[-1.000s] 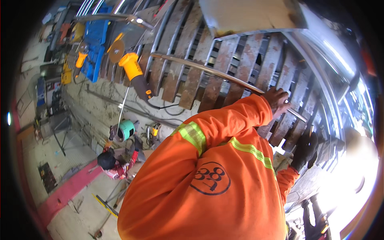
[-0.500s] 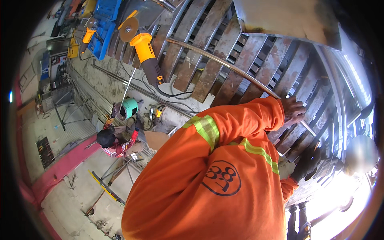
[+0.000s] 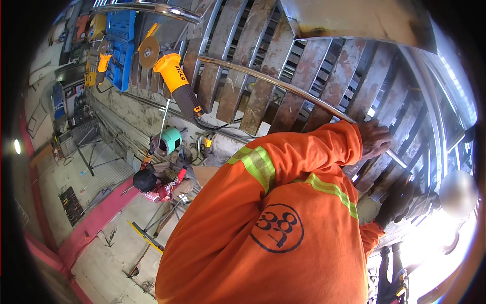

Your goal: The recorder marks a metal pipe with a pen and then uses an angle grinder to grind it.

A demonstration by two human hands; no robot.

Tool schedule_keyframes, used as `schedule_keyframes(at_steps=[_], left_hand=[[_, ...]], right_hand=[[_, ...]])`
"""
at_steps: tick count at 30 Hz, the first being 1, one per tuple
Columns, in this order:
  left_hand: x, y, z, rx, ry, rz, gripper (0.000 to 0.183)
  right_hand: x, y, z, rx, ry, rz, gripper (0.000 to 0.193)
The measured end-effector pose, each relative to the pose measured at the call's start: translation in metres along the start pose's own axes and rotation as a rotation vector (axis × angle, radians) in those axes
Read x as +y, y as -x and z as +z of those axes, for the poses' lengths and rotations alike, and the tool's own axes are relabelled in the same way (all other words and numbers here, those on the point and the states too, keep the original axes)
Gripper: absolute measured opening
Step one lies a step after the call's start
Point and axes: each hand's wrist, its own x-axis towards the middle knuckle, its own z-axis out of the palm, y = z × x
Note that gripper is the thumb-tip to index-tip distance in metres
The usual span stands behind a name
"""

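Note:
My left hand (image 3: 375, 139), at the end of an orange sleeve, has its fingers curled round a long shiny metal tube (image 3: 273, 80). The tube lies slantwise across the brown metal slats (image 3: 260, 96) of a workbench, and its near end shows just past my fingers. Lower right, my right hand (image 3: 400, 205) appears in a dark glove beyond the other orange cuff. Shadow and glare hide its fingers and anything in them. At the tube's far end, a yellow and black angle grinder (image 3: 177, 83) with a brown disc rests on the bench edge.
A blue tool case (image 3: 120, 53) and a second yellow grinder (image 3: 104, 63) sit at upper left. A large metal sheet piece (image 3: 354, 20) stands on the bench's far side. A co-worker (image 3: 157, 185) crouches on the left by a green drum-shaped thing (image 3: 170, 140). Bright glare fills the lower right.
The view has shifted slightly, so the grinder and tube sit a little further left. A shiny curved pipe shows more at the top. My left hand keeps its grip on the tube.

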Motion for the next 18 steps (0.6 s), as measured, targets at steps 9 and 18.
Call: schedule_keyframes(at_steps=[9,18], left_hand=[[-0.001,-0.003,0.002,0.03,-0.009,0.038,0.022],[-0.002,-0.002,0.002,0.041,0.016,0.007,0.02]], right_hand=[[0.01,-0.009,-0.002,-0.019,-0.036,-0.065,0.038],[-0.099,-0.022,-0.034,-0.112,-0.103,-0.137,0.031]])
